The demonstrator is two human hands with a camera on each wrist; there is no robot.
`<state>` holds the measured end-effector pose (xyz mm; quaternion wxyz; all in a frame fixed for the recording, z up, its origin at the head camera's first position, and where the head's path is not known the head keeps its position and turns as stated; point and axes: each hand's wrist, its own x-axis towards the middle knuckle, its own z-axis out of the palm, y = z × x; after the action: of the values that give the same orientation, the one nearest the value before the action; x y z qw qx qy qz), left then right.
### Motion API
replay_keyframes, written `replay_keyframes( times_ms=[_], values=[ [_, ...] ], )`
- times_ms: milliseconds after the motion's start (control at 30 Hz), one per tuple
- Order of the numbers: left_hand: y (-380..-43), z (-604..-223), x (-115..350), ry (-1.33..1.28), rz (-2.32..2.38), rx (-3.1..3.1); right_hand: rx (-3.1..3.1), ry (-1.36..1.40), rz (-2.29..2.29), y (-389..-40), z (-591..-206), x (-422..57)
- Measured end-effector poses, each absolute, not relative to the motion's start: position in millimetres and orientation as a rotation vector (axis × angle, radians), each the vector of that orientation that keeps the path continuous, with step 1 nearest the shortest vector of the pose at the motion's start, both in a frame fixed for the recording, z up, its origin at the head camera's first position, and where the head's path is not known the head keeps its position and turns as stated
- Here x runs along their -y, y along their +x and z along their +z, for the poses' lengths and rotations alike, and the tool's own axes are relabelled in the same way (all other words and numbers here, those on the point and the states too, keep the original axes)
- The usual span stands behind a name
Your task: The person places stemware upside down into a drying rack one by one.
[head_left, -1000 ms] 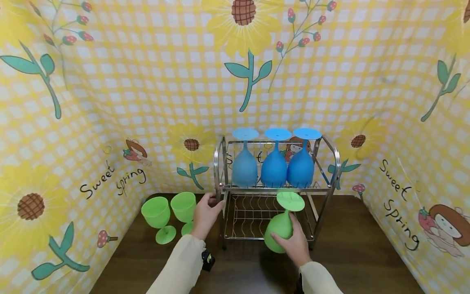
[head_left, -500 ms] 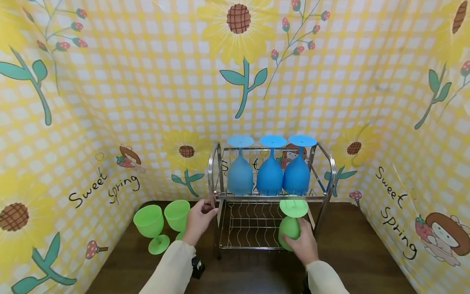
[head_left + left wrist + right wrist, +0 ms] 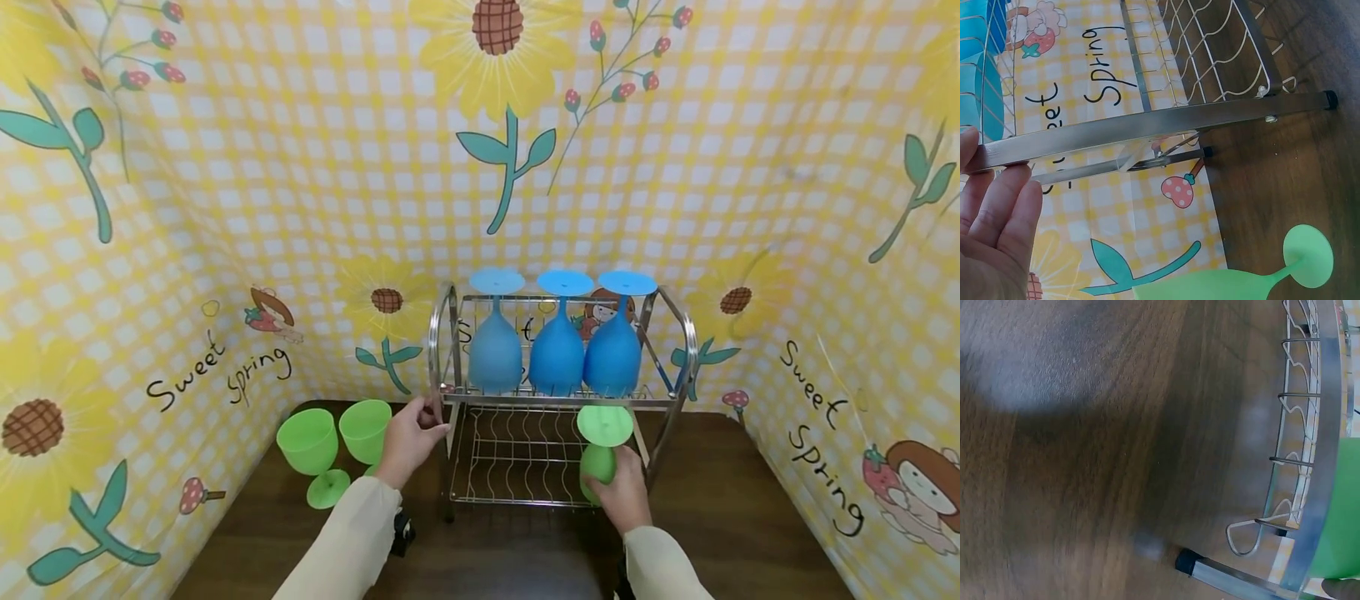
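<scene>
A: Start at the left. What's there?
B: The outer green goblet (image 3: pixel 307 443) and the inner green goblet (image 3: pixel 364 433), both upright on the desk (image 3: pixel 757 500). I'd guess they're waiting their turn.
A: And the left hand (image 3: pixel 411 437)?
B: Its thumb and fingers are clamped on the left post (image 3: pixel 1147 128) of the metal rack (image 3: pixel 434 342), probably to steady it.
A: What does the rack carry?
B: Along the upper tier (image 3: pixel 517 401), three goblets upside down: a paler blue goblet (image 3: pixel 496 354), then the middle blue goblet (image 3: pixel 557 358) and the right blue goblet (image 3: pixel 613 358).
A: Then the work is at the right end?
B: Yes. The right hand (image 3: pixel 627 492) is clamped round the bowl of a third green goblet (image 3: pixel 597 467), upended, foot up, at the right end of the lower tier (image 3: pixel 510 502). I can't tell whether its rim rests on the wires. The step looks like seating it there.
A: What does the next move call for?
B: I'd say settling the rim level on the wires, then loosening the fingers without tipping it. After that, the inner green goblet seems nearest for a fresh grasp.
</scene>
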<state>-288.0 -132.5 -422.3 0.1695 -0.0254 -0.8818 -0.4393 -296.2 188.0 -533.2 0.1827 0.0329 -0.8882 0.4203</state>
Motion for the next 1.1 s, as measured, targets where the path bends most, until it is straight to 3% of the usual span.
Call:
replay_keyframes(
  times_ms=[500,1100],
  values=[
    [-287,-424,135,-0.085,-1.282,2.482,2.561,0.004,1.047,-295,-545,-182],
    [-283,-425,136,-0.126,-1.315,2.479,2.688,-0.087,1.213,-285,-540,-189]
  ],
)
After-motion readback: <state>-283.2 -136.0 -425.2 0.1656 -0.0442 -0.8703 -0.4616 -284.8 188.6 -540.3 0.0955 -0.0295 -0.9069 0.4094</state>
